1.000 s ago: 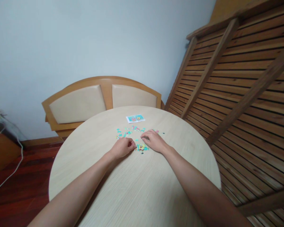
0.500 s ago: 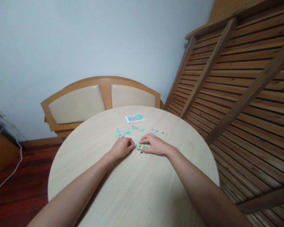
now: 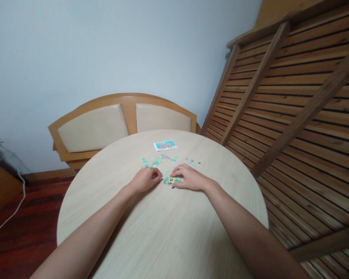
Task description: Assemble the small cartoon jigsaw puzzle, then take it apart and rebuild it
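A small joined section of jigsaw puzzle [image 3: 171,179], with a yellow cartoon figure on turquoise, lies flat on the round table [image 3: 159,228] between my hands. Around its right side curves my right hand [image 3: 189,178], thumb at the near edge and fingers at the far edge, steadying it. My left hand [image 3: 147,178] is closed in a pinch just left of the section. Whatever is between its fingertips is too small to make out. Loose puzzle pieces [image 3: 164,157], mostly turquoise with some pink, are scattered beyond both hands.
A picture card [image 3: 165,145] of the cartoon scene lies farther back on the table. Behind stands a wooden headboard [image 3: 129,102] with cream panels against the wall. A slatted wooden frame [image 3: 279,97] leans at the right. A white cable [image 3: 25,193] hangs at the left.
My left hand has drawn back slightly to the left, away from the joined section. My right hand stays around the section.
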`<state>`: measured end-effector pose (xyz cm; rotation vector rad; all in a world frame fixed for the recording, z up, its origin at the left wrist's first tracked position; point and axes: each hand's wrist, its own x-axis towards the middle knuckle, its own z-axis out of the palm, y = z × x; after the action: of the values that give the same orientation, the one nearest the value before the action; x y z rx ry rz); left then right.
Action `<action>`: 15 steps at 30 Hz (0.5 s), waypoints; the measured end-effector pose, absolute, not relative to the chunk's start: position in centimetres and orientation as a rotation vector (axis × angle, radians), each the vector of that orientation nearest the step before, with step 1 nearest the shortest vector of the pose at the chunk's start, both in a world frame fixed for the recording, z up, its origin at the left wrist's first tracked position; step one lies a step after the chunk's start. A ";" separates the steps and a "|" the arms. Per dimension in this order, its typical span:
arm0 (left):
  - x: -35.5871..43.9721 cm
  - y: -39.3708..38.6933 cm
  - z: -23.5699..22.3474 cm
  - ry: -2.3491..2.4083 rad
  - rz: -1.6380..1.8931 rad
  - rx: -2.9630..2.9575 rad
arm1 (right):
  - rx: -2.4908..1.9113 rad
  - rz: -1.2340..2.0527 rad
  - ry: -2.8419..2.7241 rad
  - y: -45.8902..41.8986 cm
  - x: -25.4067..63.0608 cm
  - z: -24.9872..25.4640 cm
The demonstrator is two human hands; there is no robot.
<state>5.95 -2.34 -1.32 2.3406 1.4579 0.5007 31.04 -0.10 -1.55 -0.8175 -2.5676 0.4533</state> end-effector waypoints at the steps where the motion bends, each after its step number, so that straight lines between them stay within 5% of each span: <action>1: 5.9 -2.3 -1.3 1.433 0.493 2.342 | -0.817 0.453 -2.567 -0.1 31.1 -1.6; 15: 6.4 -2.6 -1.2 1.374 0.493 2.405 | -0.806 0.455 -2.576 -0.1 31.0 -1.5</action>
<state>6.40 -2.62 -1.23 2.4048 1.3736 0.4935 30.96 -0.09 -1.47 -0.8059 -2.5758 0.4545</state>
